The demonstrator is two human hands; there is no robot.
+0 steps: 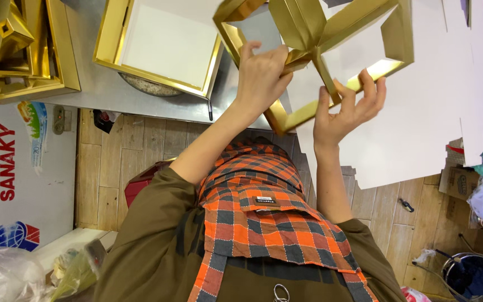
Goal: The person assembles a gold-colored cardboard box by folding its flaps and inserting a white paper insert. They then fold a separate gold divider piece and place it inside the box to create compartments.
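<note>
while both hands grip it, the gold box frame (314, 61) hangs tilted above the worktop (141, 98); left hand (261, 75) fingers curl around its upper rail, right hand (347, 109) fingers spread, pinching the lower rail, both equally near.

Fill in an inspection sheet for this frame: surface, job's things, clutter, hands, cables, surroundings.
Surface: grey metal table with a large white sheet overhanging its edge.
Job's things: gold box frame with cross divider, held up in both hands.
Clutter: gold tray with white base; stacked gold pieces.
Hands: left hand grips the frame's left part; right hand pinches its lower edge.
Cables: nothing seen.
Surroundings: wood-look floor, plastic bags, cardboard boxes.
</note>
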